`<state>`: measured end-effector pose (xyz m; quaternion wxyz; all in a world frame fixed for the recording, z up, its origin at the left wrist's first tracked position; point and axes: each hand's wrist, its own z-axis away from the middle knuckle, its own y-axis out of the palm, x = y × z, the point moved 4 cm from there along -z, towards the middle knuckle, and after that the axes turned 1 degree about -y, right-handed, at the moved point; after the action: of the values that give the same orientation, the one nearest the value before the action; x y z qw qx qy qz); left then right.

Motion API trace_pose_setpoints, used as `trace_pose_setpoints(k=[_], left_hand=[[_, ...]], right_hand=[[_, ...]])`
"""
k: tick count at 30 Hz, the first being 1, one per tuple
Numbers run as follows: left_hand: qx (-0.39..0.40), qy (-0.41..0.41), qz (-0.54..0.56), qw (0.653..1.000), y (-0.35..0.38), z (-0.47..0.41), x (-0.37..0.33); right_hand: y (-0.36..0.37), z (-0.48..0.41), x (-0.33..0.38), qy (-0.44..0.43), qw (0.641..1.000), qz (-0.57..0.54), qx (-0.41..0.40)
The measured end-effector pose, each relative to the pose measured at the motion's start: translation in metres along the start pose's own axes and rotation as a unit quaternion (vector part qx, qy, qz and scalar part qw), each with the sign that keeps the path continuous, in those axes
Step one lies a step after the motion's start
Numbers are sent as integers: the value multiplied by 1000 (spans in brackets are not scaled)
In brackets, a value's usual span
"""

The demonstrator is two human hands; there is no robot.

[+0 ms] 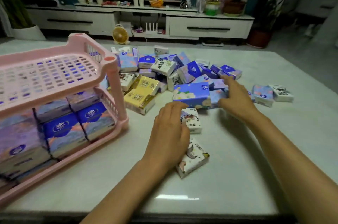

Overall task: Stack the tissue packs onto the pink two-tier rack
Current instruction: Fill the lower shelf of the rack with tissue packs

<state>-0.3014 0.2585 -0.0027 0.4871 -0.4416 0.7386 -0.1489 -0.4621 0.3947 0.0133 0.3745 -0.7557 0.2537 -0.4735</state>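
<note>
I see the pink rack [113,79] at left on the counter [237,178], its lower tier packed w/ blue packs [62,132]. A loose pile [162,67] sits mid-counter. Left grip [170,132] lies curled over a white pack [193,124]; can't tell if it's pinching. Right grip [236,95] is spread, fingers straight, touching a long blue pack [192,93]. A second white pack [193,159] lies beside the left wrist.

Pink rack [54,53] occupies the table's left. Top tier [45,77] is a bare grid, open from above. Lower tier is crammed with tissue packs [62,128]. Corner post [118,95] stands between it and the loose pile [190,72]; yellow packs [140,93] lie just beside it. Near table [228,178] is bare, save two white packs [193,159] mid-front.
</note>
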Motion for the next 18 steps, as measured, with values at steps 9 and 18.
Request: trace_pose_setpoints(k=[9, 18], left_hand=[[-6, 12, 31, 999, 5, -6, -1], [-20, 101, 17, 995, 8, -8, -23]], right_hand=[[-3, 0, -4, -7, 982, 143, 127], [-64, 59, 9, 52, 990, -64, 116]])
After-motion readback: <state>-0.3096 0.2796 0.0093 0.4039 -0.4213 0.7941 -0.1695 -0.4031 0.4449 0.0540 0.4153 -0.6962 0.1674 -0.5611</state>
